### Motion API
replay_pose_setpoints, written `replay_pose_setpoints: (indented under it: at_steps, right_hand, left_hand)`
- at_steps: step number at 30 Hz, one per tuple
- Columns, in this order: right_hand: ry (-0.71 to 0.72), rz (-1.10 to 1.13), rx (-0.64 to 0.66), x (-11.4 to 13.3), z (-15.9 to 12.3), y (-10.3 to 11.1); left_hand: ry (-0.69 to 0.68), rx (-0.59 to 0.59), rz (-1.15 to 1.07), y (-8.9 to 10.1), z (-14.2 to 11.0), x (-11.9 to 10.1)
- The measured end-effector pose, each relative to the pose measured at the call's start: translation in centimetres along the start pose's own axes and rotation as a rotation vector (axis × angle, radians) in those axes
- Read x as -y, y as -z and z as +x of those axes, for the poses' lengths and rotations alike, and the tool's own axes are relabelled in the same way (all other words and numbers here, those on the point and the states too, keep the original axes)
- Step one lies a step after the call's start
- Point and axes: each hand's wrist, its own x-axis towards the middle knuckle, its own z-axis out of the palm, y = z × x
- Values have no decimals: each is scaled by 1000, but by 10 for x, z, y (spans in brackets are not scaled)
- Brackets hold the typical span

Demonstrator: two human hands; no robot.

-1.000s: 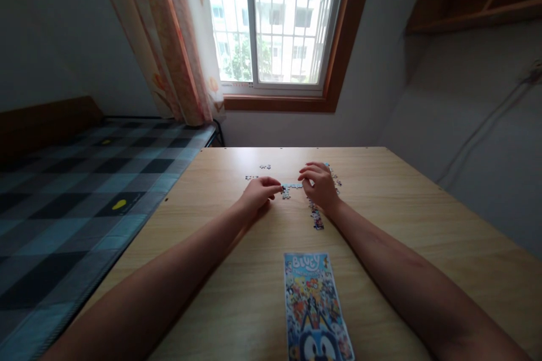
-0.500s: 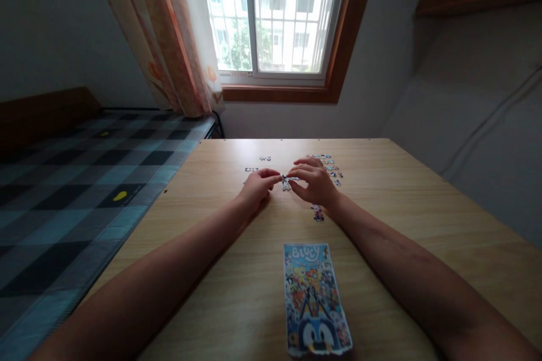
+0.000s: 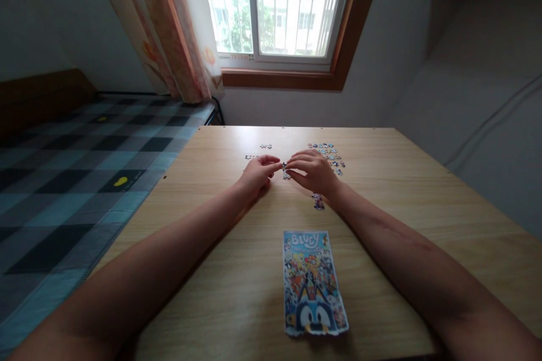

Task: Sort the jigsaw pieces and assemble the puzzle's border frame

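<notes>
My left hand and my right hand meet fingertip to fingertip over a small joined strip of puzzle pieces on the wooden table. Both hands have their fingers pinched together on that strip. A pile of loose puzzle pieces lies just beyond my right hand. A short joined run of pieces lies by my right wrist. Two tiny clusters of pieces sit beyond my left hand.
A colourful Bluey picture card lies near the table's front edge between my forearms. A bed with a checked blue and black cover stands at the left. Behind the table are a window and a curtain.
My right hand has slid left along the strip until its fingertips meet my left hand's. The view has tilted down a little.
</notes>
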Motion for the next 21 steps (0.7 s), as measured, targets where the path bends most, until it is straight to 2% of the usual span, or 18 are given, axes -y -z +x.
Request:
replay_pose_setpoints:
  at_steps: [6, 10, 13, 18, 21]
  right_hand:
    - [-14, 2, 15, 2, 0, -3]
    - [-51, 20, 17, -2, -1, -6]
    - [-89, 56, 23, -8, -3, -6]
    - [-138, 66, 165, -18, -8, -4]
    - [-126, 71, 206, -20, -8, -3]
  left_hand:
    - [15, 24, 30, 0, -1, -1]
    - [-38, -3, 122, 1, 0, 0]
    - [-167, -37, 382, 4, 1, 1]
    - [-518, -40, 955, 6, -5, -1]
    - [-549, -17, 1110, 5, -11, 0]
